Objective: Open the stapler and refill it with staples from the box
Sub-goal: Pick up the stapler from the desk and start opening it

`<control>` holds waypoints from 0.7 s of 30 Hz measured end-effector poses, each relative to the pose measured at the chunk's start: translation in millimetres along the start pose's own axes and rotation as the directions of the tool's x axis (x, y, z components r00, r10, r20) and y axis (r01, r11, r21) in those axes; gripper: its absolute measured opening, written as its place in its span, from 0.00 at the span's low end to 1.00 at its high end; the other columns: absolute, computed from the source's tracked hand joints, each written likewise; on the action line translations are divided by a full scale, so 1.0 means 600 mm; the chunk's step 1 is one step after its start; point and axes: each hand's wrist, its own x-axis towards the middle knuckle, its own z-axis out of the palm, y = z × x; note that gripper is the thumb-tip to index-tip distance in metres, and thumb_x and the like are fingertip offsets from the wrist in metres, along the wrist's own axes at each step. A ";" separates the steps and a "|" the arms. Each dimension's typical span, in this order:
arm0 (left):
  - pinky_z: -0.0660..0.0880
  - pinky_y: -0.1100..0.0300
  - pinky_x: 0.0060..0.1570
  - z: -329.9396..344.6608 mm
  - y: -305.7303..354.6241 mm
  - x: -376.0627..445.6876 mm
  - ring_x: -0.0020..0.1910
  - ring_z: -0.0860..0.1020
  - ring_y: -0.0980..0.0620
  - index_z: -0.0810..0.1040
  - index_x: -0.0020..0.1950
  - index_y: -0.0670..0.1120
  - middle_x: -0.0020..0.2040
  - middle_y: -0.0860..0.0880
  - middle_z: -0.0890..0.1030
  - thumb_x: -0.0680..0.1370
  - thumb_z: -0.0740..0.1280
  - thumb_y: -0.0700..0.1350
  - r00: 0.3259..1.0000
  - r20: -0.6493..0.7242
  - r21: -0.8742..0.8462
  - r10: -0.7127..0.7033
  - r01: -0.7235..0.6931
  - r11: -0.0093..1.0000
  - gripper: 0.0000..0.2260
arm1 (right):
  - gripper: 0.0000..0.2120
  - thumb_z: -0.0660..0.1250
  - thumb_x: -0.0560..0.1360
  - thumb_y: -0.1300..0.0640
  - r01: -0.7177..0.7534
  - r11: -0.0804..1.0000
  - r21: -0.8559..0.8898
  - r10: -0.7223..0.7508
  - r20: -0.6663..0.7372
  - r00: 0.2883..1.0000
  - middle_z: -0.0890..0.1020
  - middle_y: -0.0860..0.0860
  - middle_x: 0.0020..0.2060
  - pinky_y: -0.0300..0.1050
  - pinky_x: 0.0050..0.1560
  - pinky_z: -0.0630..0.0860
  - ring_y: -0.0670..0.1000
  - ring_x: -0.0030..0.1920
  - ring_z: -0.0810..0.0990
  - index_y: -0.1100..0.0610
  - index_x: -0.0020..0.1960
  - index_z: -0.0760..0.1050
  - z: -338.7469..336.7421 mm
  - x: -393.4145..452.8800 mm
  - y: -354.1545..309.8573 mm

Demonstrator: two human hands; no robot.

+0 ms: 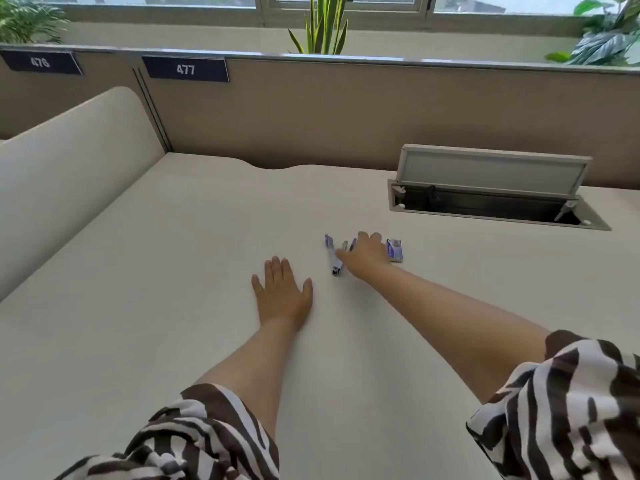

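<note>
A small purple and white stapler [335, 259] lies on the cream desk [173, 271], hinged open with its parts fanned apart. My right hand [367, 252] reaches over it, fingers spread and resting on or just above its right part; whether it grips anything is unclear. A purple staple box [394, 250] sits just right of that hand, partly hidden by it. My left hand [282, 292] lies flat on the desk, palm down, fingers apart, a short way left of the stapler and holding nothing.
A cable hatch [491, 188] with its lid raised is set into the desk at the back right. A beige partition [346, 109] closes the far side; a rounded divider [69, 161] stands at the left. Plants line the window sill behind.
</note>
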 end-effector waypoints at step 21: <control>0.41 0.45 0.74 0.002 0.002 0.026 0.77 0.44 0.49 0.46 0.76 0.43 0.78 0.45 0.47 0.79 0.47 0.56 1.000 -0.021 0.015 -0.002 0.002 1.000 0.29 | 0.21 0.61 0.77 0.50 -0.158 0.986 0.051 0.161 -0.044 0.986 0.69 0.59 0.63 0.47 0.55 0.71 0.58 0.63 0.71 0.63 0.62 0.66 0.040 0.056 -0.039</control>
